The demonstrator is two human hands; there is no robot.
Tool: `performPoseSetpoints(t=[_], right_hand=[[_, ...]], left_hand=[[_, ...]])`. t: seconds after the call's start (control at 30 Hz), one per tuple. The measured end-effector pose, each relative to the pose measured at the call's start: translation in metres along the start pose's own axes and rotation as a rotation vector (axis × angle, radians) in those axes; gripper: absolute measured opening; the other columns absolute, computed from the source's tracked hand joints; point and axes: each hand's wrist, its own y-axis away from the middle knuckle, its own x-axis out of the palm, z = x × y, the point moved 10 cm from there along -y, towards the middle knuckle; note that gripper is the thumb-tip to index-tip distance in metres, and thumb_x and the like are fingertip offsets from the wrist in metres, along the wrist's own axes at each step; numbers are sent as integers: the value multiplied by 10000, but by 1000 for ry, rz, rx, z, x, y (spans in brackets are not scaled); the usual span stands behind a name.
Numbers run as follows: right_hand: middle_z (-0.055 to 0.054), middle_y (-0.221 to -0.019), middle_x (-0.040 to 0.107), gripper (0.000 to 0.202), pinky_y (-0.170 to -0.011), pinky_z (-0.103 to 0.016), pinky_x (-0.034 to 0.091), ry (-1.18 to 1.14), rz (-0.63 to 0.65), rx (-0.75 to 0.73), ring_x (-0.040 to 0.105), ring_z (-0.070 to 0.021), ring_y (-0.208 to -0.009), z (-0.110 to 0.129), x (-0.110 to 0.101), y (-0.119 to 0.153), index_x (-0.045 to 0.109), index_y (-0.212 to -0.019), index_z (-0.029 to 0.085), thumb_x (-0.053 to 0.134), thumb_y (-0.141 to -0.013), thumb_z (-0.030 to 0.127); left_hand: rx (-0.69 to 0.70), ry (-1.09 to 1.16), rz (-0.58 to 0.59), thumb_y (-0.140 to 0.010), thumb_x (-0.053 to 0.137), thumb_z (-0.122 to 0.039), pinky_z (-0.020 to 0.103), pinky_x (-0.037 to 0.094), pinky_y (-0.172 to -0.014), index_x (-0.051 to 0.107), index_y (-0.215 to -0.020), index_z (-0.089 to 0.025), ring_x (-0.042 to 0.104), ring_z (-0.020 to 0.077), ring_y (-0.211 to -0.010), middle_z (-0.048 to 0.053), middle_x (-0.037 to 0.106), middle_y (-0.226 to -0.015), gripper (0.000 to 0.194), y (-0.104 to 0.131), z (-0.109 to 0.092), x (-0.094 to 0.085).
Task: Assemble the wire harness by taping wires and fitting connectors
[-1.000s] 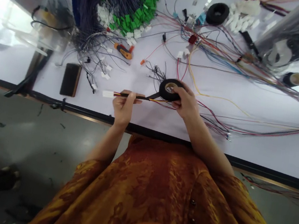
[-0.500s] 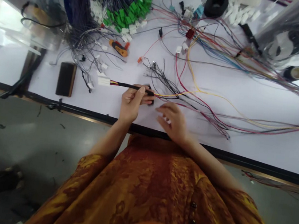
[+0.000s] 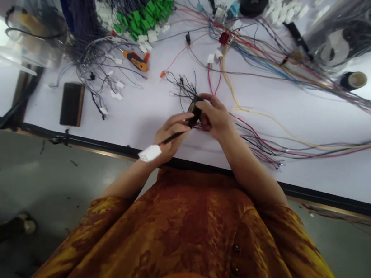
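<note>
My left hand (image 3: pixel 169 138) is closed around a wire harness near the front of the table. A white connector (image 3: pixel 150 153) on the harness sticks out to the lower left, with a black-wrapped stretch of cable (image 3: pixel 174 137) behind it. My right hand (image 3: pixel 216 118) grips a roll of black tape (image 3: pixel 194 111), tilted up between the two hands; the left fingertips touch its lower edge. Red, black and yellow wires (image 3: pixel 260 145) lie to the right of my hands. Thin black wires with bare terminals (image 3: pixel 186 86) spread just beyond the roll.
A dark phone (image 3: pixel 72 104) and an orange-handled cutter (image 3: pixel 136 60) lie to the left. Bundled wires with green connectors (image 3: pixel 153 9) fill the back left. Behind are a black ring-shaped roll (image 3: pixel 254 1) and white connectors (image 3: pixel 284 10). A small roll (image 3: pixel 353 81) stands right. The table's dark edge (image 3: pixel 328 199) runs in front.
My right hand has moved from hovering apart to gripping the tape roll. The harness has swung, its white connector now lower and nearer my body. The view has shifted slightly.
</note>
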Motion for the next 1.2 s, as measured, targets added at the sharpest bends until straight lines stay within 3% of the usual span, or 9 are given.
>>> performPoseSetpoints(t=[0.1,0.23,0.37,0.5,0.6,0.7,0.83,1.0,1.2], right_hand=[[-31,-889,608,527,-515,-257,497,245,-63,-274,567,-139,-632,7,-14,30,400,-1405,236,543,-909,346],[-128,-1190,604,383,-716,-350,578,725,94,-591,633,-194,-853,4,11,93,581,-1279,233,553,-897,243],[-112,-1171,622,280,-693,-320,575,572,21,-546,605,-144,-756,15,9,79,602,-1191,221,557,-938,331],[-59,-999,640,511,-545,-262,539,294,-125,-299,574,-123,-640,16,-9,15,475,-1353,236,629,-905,426],[-40,-950,631,473,-519,-271,538,270,-97,-299,593,-141,-639,11,-11,14,437,-1392,276,536,-956,433],[-95,-1081,631,486,-661,-345,595,521,-92,-496,652,-205,-832,11,-8,61,432,-1443,282,508,-969,356],[-122,-1154,620,275,-749,-350,587,773,38,-703,643,-195,-889,14,14,108,617,-1213,229,519,-959,267],[-89,-1081,673,448,-674,-292,544,507,-74,-442,607,-148,-766,33,-3,45,516,-1306,205,622,-926,415],[-74,-834,696,485,-625,-292,484,676,338,19,630,-195,-744,0,24,-11,611,-1152,125,793,-772,365]], left_hand=[[-235,149,-241,-1008,534,-378,215,559,-550,618,-1008,-198,735,118,-715,98,744,-1147,198,5,32,-17],[-561,363,-362,-989,520,-521,177,375,-324,567,-972,-204,586,70,-391,54,775,-904,322,14,64,-15],[-432,342,-265,-990,531,-501,280,622,-645,594,-980,-216,763,165,-748,54,776,-956,292,2,39,-15],[-69,133,-3,-989,571,-351,381,597,-941,644,-976,-218,733,190,-1053,63,768,-1074,153,-3,-4,1],[-151,131,-207,-1006,526,-408,316,623,-775,607,-987,-205,752,168,-920,79,766,-1071,219,2,13,-11],[-431,279,-409,-998,494,-534,193,464,-411,543,-977,-210,639,85,-489,60,775,-939,329,9,50,-17],[-559,438,-382,-978,494,-591,175,447,-390,518,-993,-230,597,73,-426,37,769,-872,363,5,59,-8],[-144,75,-84,-1008,513,-430,355,626,-885,615,-1053,-213,759,192,-949,80,764,-1047,243,-5,5,-4],[233,-232,247,-971,540,-227,379,596,-985,645,-982,-241,736,195,-1050,57,777,-1090,106,12,-21,29]])
